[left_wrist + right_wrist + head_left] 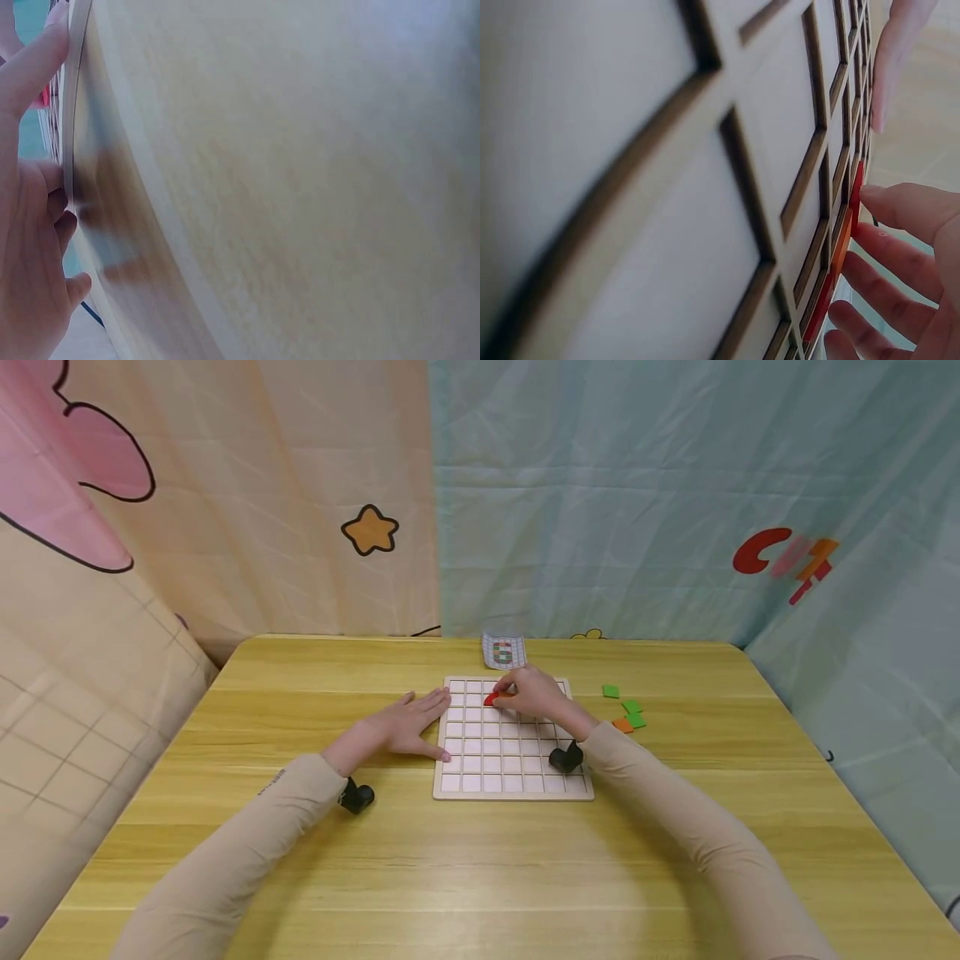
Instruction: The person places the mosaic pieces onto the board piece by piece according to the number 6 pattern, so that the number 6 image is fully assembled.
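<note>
A white gridded board [471, 766] with a pale wooden rim lies on the table. My left hand [408, 724], fingers spread, rests at its left edge, thumb and fingertips touching the rim. Over the upper part of the grid, my right hand [534, 693] pinches a red tile [491, 699] between thumb and forefinger, at a square of the board. In the right wrist view, the red tile [856, 191] is at the fingertips. An orange tile [841, 244] and another red tile [818, 306] sit beside it, under the other fingers; my right hand mostly covers these from above.
Loose green tiles [611, 691] and an orange tile [622, 725] lie on the table right of the board. Behind the board stands a small curled pattern card [503, 652] with a printed grid. Curtains [585, 493] hang along the table's back and sides.
</note>
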Demonstrator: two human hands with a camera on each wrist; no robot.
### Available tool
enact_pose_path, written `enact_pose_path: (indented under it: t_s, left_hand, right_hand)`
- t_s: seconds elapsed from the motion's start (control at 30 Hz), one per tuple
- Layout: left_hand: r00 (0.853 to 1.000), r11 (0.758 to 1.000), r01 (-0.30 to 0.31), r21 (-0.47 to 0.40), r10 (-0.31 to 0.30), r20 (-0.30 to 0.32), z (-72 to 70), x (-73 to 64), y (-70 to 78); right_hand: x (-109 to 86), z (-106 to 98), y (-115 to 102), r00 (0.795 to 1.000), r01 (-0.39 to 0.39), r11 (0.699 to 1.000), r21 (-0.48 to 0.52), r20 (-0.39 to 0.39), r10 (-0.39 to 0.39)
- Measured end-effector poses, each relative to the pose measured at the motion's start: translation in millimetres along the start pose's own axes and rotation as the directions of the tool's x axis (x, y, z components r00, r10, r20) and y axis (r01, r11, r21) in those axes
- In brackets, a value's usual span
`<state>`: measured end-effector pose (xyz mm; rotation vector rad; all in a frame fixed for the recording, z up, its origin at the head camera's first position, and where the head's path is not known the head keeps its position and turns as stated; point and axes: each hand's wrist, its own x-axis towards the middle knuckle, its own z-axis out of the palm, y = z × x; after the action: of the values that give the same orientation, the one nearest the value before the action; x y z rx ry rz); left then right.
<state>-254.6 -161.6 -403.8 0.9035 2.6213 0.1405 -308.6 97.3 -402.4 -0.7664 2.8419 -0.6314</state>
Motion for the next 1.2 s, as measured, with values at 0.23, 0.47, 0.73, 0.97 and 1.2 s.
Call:
enact_pose_path:
  t_s: [0.23, 0.47, 0.73, 0.97, 1.2]
  left_hand:
    - [1.0, 1.0, -0.002, -0.003, 0.002, -0.004, 1.0, 0.5, -1.2]
    - [1.0, 1.0, -0.001, 0.003, 0.001, -0.003, -0.2, 1.2, -1.5]
    - [1.0, 1.0, 0.001, -0.005, -0.001, 0.0, -1.3, -0.8, 1.0]
    - [1.0, 1.0, 0.007, 0.006, -0.007, 0.003, -1.2, -1.0, 0.8]
    - [1.0, 1.0, 0.008, 0.014, -0.008, 0.003, 0.4, -0.7, -0.4]
  right_hand:
    - [2.7, 3.2, 0.3, 1.0, 0.012, 1.0, -0.02, -0.018, -0.013]
    - [1.8, 2.6, -0.4, 1.0, 0.013, 1.0, -0.025, -0.022, -0.013]
    - [-1.5, 0.1, -1.7, 1.0, 0.001, 1.0, -0.005, -0.017, -0.001]
    - [-5.7, -3.9, 4.4, 1.0, -0.018, 0.999, 0.05, -0.007, 0.018]
    - [-17.8, -17.4, 7.4, 0.999, -0.018, 0.998, 0.053, -0.045, 0.02]
